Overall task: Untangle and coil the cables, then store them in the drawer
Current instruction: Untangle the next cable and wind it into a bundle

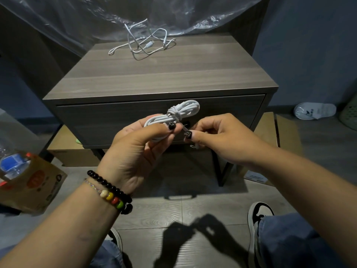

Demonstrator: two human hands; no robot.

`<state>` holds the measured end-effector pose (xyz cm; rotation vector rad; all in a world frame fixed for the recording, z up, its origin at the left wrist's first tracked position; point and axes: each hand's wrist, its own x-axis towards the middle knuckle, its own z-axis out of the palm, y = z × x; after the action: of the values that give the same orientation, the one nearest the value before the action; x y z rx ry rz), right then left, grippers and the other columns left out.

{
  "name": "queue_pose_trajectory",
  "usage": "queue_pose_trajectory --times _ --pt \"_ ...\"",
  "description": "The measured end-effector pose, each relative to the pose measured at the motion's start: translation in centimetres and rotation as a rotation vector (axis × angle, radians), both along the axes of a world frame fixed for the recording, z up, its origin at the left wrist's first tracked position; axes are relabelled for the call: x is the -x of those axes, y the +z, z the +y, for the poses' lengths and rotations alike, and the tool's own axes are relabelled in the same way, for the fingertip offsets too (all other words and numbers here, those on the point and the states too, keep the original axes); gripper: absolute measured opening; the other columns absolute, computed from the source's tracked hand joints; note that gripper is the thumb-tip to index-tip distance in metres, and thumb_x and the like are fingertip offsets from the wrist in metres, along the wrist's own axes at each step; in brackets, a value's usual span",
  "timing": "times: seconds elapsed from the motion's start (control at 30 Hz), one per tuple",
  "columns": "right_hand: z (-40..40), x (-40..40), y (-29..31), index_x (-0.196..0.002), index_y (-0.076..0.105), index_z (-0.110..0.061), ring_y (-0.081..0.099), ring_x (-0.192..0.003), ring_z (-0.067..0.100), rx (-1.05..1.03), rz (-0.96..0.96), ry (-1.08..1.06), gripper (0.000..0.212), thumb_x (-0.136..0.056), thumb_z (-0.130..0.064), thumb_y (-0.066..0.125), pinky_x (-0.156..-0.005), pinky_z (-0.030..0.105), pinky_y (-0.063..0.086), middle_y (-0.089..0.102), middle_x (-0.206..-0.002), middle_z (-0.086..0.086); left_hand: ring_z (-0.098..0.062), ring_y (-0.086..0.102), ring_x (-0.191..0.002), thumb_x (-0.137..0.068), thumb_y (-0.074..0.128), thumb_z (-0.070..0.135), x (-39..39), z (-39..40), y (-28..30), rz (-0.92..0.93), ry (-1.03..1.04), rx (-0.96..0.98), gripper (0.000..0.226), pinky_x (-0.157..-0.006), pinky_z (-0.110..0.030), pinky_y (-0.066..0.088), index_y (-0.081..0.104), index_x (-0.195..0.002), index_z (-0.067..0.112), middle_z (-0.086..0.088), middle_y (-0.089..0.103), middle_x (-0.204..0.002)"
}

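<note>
My left hand (139, 149) grips a coiled white cable (183, 111) in front of the shut drawer (116, 120) of a grey wooden nightstand (154, 74). A few turns of the cable are wrapped around the bundle's middle. My right hand (218, 140) pinches the loose end of that cable just right of the bundle. A second white cable (146, 43) lies tangled and loose at the back of the nightstand top.
Clear plastic sheeting (77, 20) hangs behind the nightstand. A cardboard box with bottles (29, 180) sits on the floor at left, flat cardboard boxes (286, 136) lie under and right of the nightstand, and a white slipper (314, 111) lies at far right. My shoes (258, 215) are below.
</note>
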<state>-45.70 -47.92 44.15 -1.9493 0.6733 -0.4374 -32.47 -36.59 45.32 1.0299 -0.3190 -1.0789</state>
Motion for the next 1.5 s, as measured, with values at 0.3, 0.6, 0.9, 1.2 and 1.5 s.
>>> queue_pose_trajectory --times 0.3,0.6,0.9,1.2,1.5 --pt "0.2 0.3 -0.7 -0.086 0.073 -0.023 0.057 -0.060 0.006 0.207 0.274 -0.036 0.019 -0.095 -0.025 0.056 -0.054 0.017 0.046 0.067 -0.074 -0.005 -0.017 0.071 -0.077 -0.076 0.063 -0.012 0.0 -0.6 -0.8 -0.264 0.097 -0.208 0.021 -0.068 -0.021 0.058 0.068 -0.088 0.005 -0.013 0.074 -0.084" --pt "2.7 1.0 0.7 -0.094 0.058 -0.018 0.055 -0.079 0.020 0.764 0.587 0.167 0.015 -0.095 -0.024 0.044 -0.062 0.033 0.045 0.056 -0.091 0.000 -0.018 0.073 -0.079 -0.064 0.080 0.000 0.1 -0.9 -1.9 -0.801 0.110 -0.305 0.025 -0.070 -0.033 0.060 0.074 -0.083 0.014 -0.002 0.075 -0.079" --pt "1.5 1.6 0.7 -0.087 0.040 -0.023 0.047 -0.067 0.018 0.896 0.594 0.247 0.016 -0.092 -0.010 0.049 -0.047 0.026 0.030 0.043 -0.076 -0.005 -0.006 0.070 -0.068 -0.065 0.083 0.016 0.1 -0.9 -2.4 -1.158 0.001 -0.359 0.021 -0.072 -0.036 0.059 0.075 -0.082 0.023 0.008 0.074 -0.073" --pt "0.7 2.7 2.4 -0.088 0.065 -0.024 0.057 -0.058 0.007 0.377 0.194 0.259 0.014 -0.085 -0.011 0.061 -0.052 0.023 0.046 0.065 -0.070 -0.005 -0.019 0.070 -0.061 -0.067 0.083 0.011 0.1 -0.5 -1.7 -1.171 -0.319 -0.246 0.015 -0.059 -0.035 0.058 0.073 -0.071 0.021 0.002 0.072 -0.066" --pt "0.1 3.3 4.1 -0.100 0.057 -0.007 0.058 -0.058 0.029 -0.129 0.118 0.455 0.013 -0.091 0.002 0.057 -0.055 0.031 0.045 0.066 -0.064 0.011 -0.025 0.072 -0.076 -0.061 0.081 0.014 -0.1 0.2 -1.1 -0.994 -0.613 -0.037 0.022 -0.069 -0.034 0.058 0.076 -0.082 0.008 -0.008 0.075 -0.082"
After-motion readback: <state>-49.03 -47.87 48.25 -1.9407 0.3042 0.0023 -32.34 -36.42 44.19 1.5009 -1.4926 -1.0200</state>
